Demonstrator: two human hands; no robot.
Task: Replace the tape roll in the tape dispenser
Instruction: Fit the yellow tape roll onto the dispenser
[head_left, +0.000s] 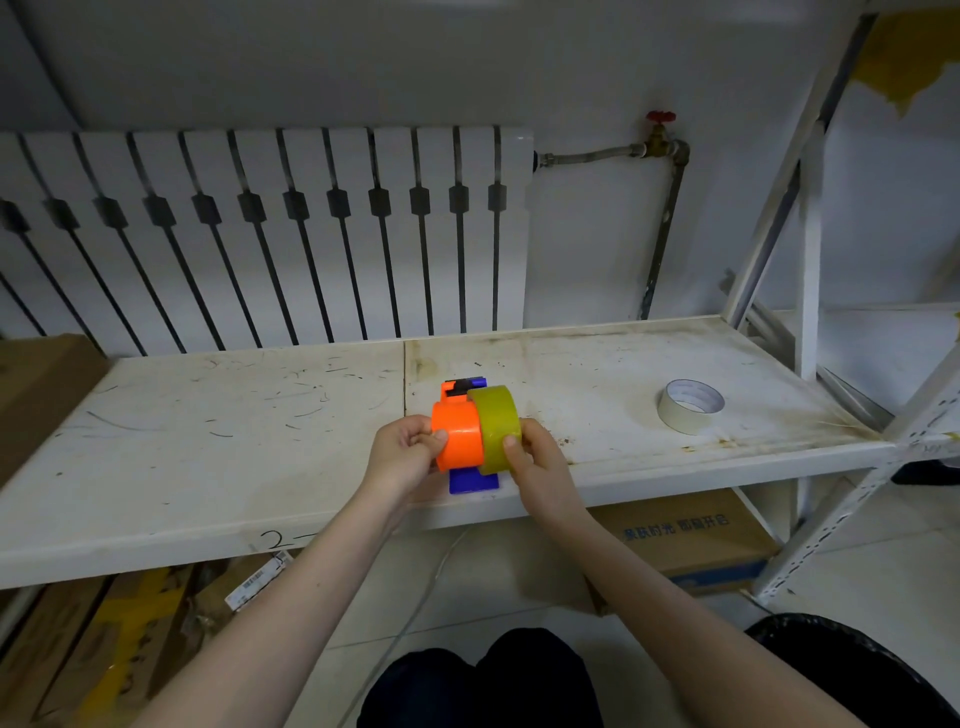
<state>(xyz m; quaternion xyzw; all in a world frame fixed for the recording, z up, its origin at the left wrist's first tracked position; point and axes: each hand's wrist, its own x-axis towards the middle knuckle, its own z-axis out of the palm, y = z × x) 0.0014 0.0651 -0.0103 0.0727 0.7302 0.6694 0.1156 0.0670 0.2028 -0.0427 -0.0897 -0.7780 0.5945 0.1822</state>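
Head view: left hand (402, 452) closed around the orange tape dispenser (460, 441), just above the shelf (208, 441) front edge. Right hand (535, 457) wrapped on the yellow tape roll (500, 428), pressed against the dispenser's side. White tape roll (690, 406) lying well apart, right. Risks: roll seated crooked on the hub, jamming; loose hold, roll dropping off the shelf edge.

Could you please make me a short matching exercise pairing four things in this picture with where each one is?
Things:
1. yellow tape roll
2. white tape roll
3. orange dispenser
4. cardboard box

Places:
A. under the shelf
B. in the left hand
C. lying alone on the shelf
D. in the right hand

Pairs: 1-D, 2-C, 3-B, 4-A
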